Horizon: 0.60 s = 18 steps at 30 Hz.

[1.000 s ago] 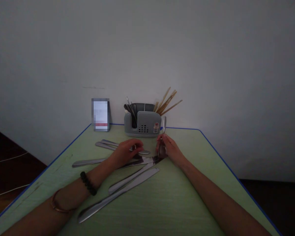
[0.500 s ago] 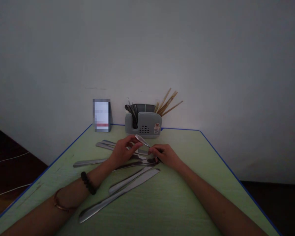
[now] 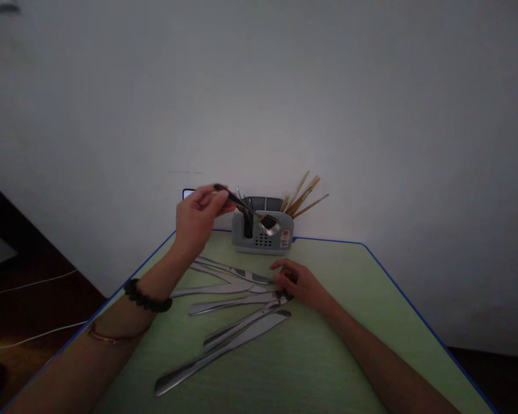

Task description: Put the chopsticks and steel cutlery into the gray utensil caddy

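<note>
My left hand (image 3: 197, 217) is raised above the table and pinches the handle of a metal spoon (image 3: 259, 220), whose bowl hangs just in front of the grey cutlery holder (image 3: 263, 236). My right hand (image 3: 300, 282) rests on the green table (image 3: 311, 356), fingers curled down on the ends of several knives and spoons (image 3: 233, 287) that lie fanned out. A long table knife (image 3: 222, 352) lies nearest to me.
The holder stands at the table's far edge against the white wall, with wooden chopsticks (image 3: 304, 195) sticking out on its right side and dark utensils on its left. A small card (image 3: 188, 194) shows behind my left hand. Cables (image 3: 30, 336) cross the dark floor at left.
My left hand took the spoon from my right hand and lifted it up toward the holder. My right hand dropped onto the cutlery on the table. The view shifted slightly.
</note>
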{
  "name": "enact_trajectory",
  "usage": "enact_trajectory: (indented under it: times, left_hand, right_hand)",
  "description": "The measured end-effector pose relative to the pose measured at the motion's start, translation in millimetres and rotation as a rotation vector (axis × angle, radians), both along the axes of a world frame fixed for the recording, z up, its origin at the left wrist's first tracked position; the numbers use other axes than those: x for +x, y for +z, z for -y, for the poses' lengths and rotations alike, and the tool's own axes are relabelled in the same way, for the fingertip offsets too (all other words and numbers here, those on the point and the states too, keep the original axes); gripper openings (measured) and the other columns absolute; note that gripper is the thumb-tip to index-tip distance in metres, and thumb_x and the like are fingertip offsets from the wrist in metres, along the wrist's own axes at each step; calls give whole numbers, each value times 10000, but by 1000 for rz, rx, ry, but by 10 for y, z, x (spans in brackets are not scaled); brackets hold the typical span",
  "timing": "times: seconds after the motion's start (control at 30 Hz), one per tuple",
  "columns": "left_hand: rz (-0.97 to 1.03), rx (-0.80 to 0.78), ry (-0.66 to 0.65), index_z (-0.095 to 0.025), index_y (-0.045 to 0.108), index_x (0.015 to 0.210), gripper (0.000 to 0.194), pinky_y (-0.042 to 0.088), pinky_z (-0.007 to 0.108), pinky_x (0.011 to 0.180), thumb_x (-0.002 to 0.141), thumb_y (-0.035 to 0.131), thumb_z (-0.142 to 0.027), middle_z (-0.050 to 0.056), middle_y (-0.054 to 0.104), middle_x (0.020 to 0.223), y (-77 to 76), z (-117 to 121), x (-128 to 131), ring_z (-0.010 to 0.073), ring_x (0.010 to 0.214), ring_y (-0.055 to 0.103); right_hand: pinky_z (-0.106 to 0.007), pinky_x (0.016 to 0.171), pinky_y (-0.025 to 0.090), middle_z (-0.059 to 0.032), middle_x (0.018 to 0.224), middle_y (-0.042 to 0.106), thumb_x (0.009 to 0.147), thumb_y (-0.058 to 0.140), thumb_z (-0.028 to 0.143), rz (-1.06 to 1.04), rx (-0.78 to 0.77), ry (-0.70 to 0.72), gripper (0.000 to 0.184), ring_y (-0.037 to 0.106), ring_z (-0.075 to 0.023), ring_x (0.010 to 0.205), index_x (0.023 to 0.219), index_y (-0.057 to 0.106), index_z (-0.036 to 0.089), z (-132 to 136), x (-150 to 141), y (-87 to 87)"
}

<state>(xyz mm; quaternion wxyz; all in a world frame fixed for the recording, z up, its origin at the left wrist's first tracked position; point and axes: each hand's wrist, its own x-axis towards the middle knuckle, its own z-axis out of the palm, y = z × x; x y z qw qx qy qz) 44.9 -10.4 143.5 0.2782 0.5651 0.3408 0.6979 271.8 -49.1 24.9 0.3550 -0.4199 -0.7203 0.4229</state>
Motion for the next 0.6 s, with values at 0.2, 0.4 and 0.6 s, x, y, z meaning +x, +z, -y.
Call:
enact_trajectory:
  times: [0.2, 0.4, 0.6]
  left_hand:
    - [-148, 167, 124, -101, 599, 900, 180, 571, 360, 742, 772, 615, -228, 6, 663, 718, 688, -501, -135, 134, 650, 670]
    - [-479, 35, 167, -86, 646, 873, 178, 563, 285, 626, 736, 615, -196, 43, 685, 728, 696, -729, 37, 135, 573, 659]
    - [-947, -126, 246, -108, 675, 912, 202, 531, 231, 687, 760, 570, -189, 61, 723, 814, 472, -768, 337, 143, 668, 679]
  right_hand:
    - [-203, 440, 349, 17, 564, 560, 834, 490, 520, 47, 9, -33, 371, 464, -93, 464, 859, 592, 164, 25, -21, 39]
    - [-202, 448, 358, 15, 561, 559, 833, 494, 499, 48, 9, -35, 353, 468, -91, 462, 792, 594, 162, 16, -26, 25]
    - [-197, 455, 351, 14, 558, 552, 821, 523, 445, 38, 4, -18, 306, 462, -88, 479, 746, 601, 159, 16, -17, 35]
